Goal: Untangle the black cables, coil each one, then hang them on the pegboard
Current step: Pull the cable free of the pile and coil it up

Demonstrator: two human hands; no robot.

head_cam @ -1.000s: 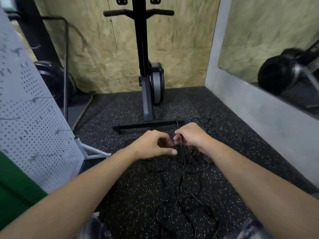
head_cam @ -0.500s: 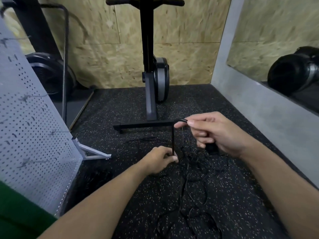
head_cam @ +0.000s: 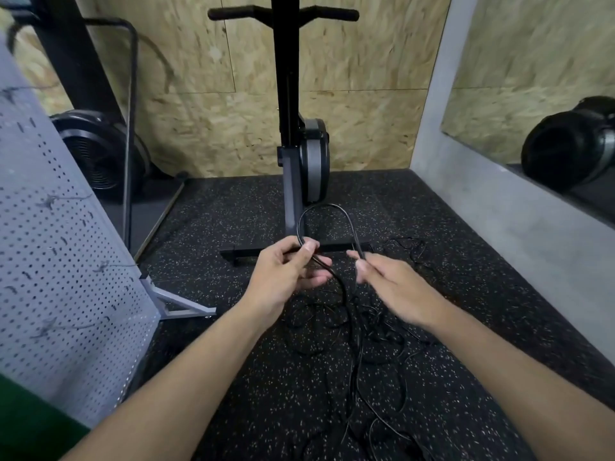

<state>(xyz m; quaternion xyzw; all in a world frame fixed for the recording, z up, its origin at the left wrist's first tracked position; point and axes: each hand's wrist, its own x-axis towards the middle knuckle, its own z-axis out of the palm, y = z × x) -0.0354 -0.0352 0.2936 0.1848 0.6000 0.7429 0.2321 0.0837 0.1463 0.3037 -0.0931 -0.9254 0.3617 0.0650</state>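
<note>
Cable loop (head_cam: 324, 207), one; left hand (head_cam: 283, 277), right hand (head_cam: 394, 291) pinching.

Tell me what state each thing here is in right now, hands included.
left hand: pinching one side of the black cable.
right hand: pinching the other side.
black cable: lifted, arched in a loop between the hands, not coiled.
cable tangle: lying knotted on the floor.
pegboard: standing at the left, no cable seen hung on it.
exercise machine: upright, untouched.
</note>
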